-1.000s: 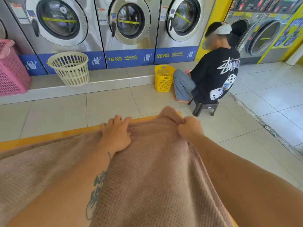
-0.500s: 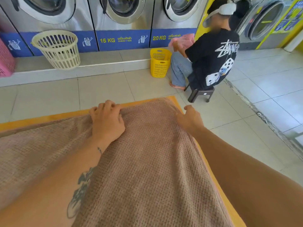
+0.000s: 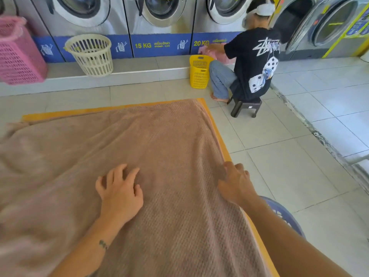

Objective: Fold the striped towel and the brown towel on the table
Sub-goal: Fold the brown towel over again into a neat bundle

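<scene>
Left hand (image 3: 119, 194) lay spread, holding nothing, on the brown towel (image 3: 169, 146); right hand (image 3: 235, 182) rested at its edge, grip unclear. A seated person (image 3: 253, 62) and yellow basket (image 3: 199, 72) were beyond.

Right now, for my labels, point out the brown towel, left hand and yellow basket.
brown towel (image 3: 159, 140): head view, bare middle.
left hand (image 3: 121, 194): head view, back.
yellow basket (image 3: 198, 74): head view, front wall.

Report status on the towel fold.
Left hand resting on brown towel. Right hand at its right edge, grip unclear. Towel spread over table; striped towel unseen.

Steel washing machines (image 3: 159, 17) line a pale tiled floor (image 3: 289, 136) in daylight.
</scene>
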